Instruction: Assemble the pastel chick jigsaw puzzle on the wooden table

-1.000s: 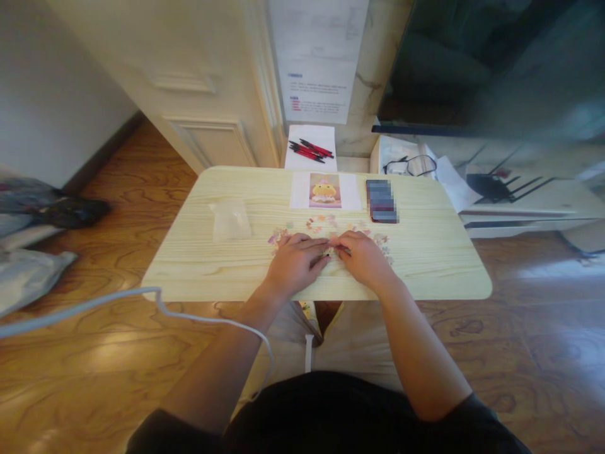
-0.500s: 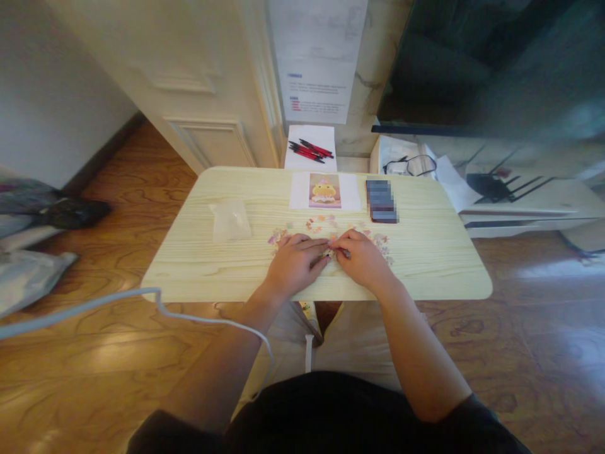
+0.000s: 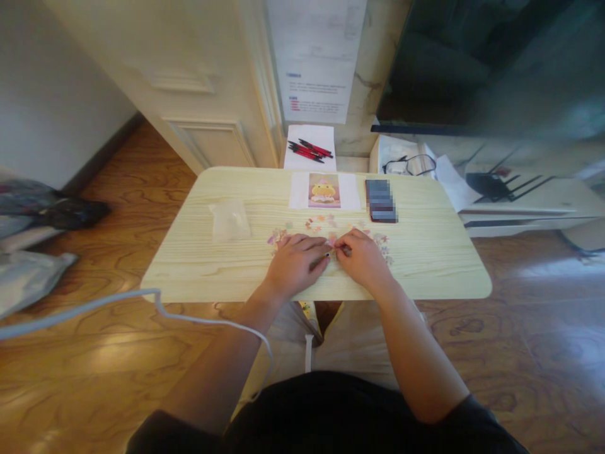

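Observation:
My left hand [image 3: 297, 257] lies low over the light wood-grain table [image 3: 198, 265], its fingers stretched out to the right and thumb apart, resting on small puzzle pieces that it mostly covers. Facing it, my right hand [image 3: 362, 255] is closed in a pinch on a tiny puzzle piece [image 3: 332, 243] at the left hand's fingertips. More loose pastel puzzle pieces [image 3: 320, 222] lie in an arc beyond the hands. Others show left of the left hand and right of the right hand [image 3: 382, 243]. Beyond them is a sheet with a printed picture of a yellow character [image 3: 324, 191].
A dark phone [image 3: 380, 202] lies at the table's back right, a translucent plastic bag [image 3: 230, 221] at the left. Red and black pens [image 3: 311, 151] rest on white paper behind the table. A white cable [image 3: 203, 320] crosses over my left forearm.
My right hand has shifted slightly right, widening the small gap between the hands. The left hand stays nearly in place.

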### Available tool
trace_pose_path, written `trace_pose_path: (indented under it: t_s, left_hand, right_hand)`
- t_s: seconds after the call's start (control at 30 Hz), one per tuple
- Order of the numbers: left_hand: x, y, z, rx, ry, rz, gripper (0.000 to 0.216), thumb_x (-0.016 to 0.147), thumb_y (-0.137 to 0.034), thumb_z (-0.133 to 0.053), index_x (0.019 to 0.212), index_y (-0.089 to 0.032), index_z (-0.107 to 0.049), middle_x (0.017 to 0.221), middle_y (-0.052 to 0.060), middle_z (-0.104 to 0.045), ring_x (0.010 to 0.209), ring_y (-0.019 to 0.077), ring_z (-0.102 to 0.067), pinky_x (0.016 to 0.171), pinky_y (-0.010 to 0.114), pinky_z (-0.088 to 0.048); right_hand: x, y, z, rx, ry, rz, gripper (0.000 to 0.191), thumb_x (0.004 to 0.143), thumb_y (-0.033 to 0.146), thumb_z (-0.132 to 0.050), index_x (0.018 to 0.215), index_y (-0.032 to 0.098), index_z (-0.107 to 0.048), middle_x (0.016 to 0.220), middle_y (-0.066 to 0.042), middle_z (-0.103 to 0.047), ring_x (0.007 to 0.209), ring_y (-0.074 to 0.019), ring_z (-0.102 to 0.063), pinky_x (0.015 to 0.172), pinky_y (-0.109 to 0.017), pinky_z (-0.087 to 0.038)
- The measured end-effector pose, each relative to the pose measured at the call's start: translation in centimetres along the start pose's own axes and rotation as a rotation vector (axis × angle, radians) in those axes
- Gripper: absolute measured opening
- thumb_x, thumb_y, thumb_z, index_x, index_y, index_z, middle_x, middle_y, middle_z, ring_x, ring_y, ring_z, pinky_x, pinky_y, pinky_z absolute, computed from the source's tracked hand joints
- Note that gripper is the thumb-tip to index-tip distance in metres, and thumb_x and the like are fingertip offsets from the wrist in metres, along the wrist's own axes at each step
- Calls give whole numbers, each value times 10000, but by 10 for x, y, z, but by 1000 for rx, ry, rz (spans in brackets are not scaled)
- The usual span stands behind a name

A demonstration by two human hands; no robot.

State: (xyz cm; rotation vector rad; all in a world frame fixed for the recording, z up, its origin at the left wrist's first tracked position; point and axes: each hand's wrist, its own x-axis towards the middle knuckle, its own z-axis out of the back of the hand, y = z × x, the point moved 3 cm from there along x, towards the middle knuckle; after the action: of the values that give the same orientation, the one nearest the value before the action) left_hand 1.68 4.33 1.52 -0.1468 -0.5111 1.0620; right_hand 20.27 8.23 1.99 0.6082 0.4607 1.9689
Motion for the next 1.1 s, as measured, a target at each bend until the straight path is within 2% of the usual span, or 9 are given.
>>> trace_pose_path:
  t_s: [0.2, 0.4, 0.9, 1.1]
  left_hand:
    - [-1, -2, 0, 19, 18, -11, 262, 1013, -367, -573, 1141, -314, -795, 1306, 18, -747, 1168, 270, -624, 1014, 497, -459]
    - [-1, -2, -1, 0, 26, -8, 246, 1001, -364, -584, 1125, -305, -788, 1300, 23, -746, 1168, 264, -628, 1031, 494, -456]
    - [-1, -2, -1, -3, 33, -13, 248, 1001, -354, -581, 1137, -290, -778, 1292, 26, -740, 1176, 268, -622, 1035, 490, -461]
    - [-1, -2, 0, -12, 3, 24, 311, 949, -276, -607, 1240, -250, -711, 1291, 62, -725, 1206, 281, -619, 1067, 485, -464]
  right_hand:
    - [-2, -2, 0, 4, -70, 4, 115, 933, 122, -622, 944, 201, -705, 969, -76, -684, 941, -233, -637, 864, -350, -494]
    - [-3, -8, -1, -110, -145, -54, 51, 920, 191, -675, 886, 216, -704, 926, -81, -693, 951, -270, -630, 885, -391, -481]
    - [-2, -5, 2, -86, -113, -17, 56, 926, 177, -684, 904, 228, -694, 964, -73, -706, 1002, -271, -617, 915, -401, -469]
    - [-6, -7, 5, -90, -153, -51, 10, 911, 225, -713, 914, 226, -703, 962, -73, -708, 986, -280, -622, 895, -408, -472]
